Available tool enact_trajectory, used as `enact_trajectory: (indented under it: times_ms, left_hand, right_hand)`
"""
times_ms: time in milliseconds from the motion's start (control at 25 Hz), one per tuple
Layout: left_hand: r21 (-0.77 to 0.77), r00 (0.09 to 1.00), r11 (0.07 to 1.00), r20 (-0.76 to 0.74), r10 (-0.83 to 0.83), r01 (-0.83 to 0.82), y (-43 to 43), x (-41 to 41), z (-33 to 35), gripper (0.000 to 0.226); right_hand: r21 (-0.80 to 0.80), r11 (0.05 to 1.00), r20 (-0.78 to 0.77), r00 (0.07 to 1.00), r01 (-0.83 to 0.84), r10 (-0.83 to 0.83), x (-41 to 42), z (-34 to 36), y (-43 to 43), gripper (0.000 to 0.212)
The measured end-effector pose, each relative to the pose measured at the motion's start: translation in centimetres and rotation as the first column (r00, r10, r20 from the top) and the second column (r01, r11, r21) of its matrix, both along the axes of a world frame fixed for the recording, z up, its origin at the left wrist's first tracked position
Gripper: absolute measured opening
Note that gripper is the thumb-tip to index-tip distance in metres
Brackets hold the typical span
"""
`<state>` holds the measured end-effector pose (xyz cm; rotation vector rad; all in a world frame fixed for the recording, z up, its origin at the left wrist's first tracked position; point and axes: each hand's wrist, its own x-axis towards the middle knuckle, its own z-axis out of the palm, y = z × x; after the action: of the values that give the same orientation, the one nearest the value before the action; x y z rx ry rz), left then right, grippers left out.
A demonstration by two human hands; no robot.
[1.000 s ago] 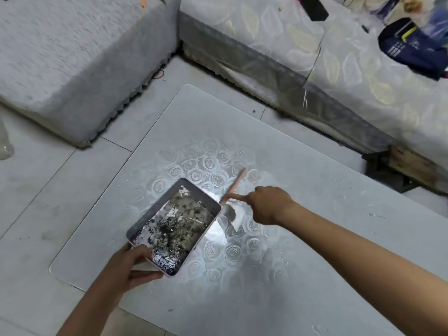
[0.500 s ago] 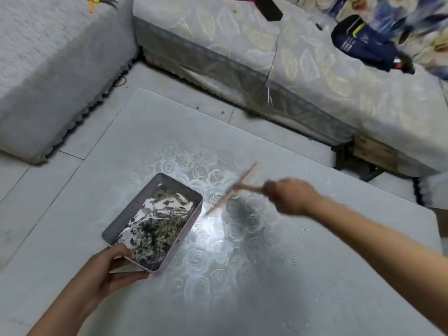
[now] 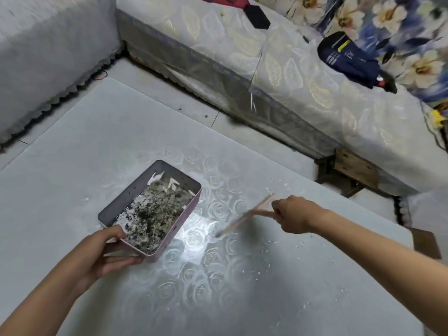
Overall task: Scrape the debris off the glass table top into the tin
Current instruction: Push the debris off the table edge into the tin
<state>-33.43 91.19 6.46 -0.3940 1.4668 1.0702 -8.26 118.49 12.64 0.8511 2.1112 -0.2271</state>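
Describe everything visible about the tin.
The tin is a shallow rectangular metal box with rounded corners, pink outside, grey inside, lidless. Dark and pale debris covers most of its floor. It sits on the glass table top; the left hand grips its near corner, thumb over the rim, fingers underneath. The stick in the right hand is clear of it.

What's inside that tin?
Inside the tin lies a heap of dark and pale debris, with some shiny bottom showing. The bottom under the heap is covered, and the left hand hides one near corner.
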Motion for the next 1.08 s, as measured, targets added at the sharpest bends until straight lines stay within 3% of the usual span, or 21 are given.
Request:
enact_trajectory:
  times_ms: [120,240,360,560,680,840,960,1080]
  left_hand:
    - [0.004,1.000,1.000,-0.011,-0.008,0.008,0.7,1.3,-0.1,0.024]
    - [-0.011,0.999,1.000,-0.031,-0.007,0.007,1.4,2.8,-1.2,0.011]
    - [-0.022,1.000,1.000,-0.025,-0.017,0.017,1.7,3.8,-2.1,0.015]
    - [-0.043,0.999,0.998,-0.013,-0.043,0.042,2.6,5.5,-1.0,0.029]
    - [-0.037,0.996,0.996,-0.019,-0.086,0.085,3.9,6.2,-0.2,0.035]
    - [-0.026,0.994,0.994,-0.032,-0.106,0.105,5.3,7.0,-0.5,0.035]
    - [-0.021,0.994,0.995,-0.029,-0.102,0.101,5.8,7.4,-1.0,0.021]
    - [-0.026,0.993,0.993,-0.022,-0.114,0.113,6.2,8.3,-0.5,0.014]
  right_hand:
    - [0.081,0.997,-0.025,1.000,-0.013,0.015,-2.4,1.2,4.4,0.012]
    - [0.132,0.975,-0.143,0.977,0.178,-0.159,-4.3,0.0,9.5,0.024]
    - [0.066,0.940,-0.163,0.933,0.335,-0.321,-1.3,-1.8,8.9,0.036]
    - [0.011,0.960,-0.033,0.960,0.279,-0.278,5.6,-1.4,2.5,0.014]
    - [0.087,0.970,-0.055,0.973,0.228,-0.224,4.9,-1.0,5.7,0.015]
    - [0.140,0.885,-0.177,0.891,0.444,-0.419,2.5,-2.9,11.1,0.030]
    - [0.117,0.869,-0.204,0.868,0.481,-0.453,5.1,-4.9,8.0,0.021]
    - [0.012,0.895,-0.182,0.881,0.446,-0.436,9.4,-5.0,1.4,0.037]
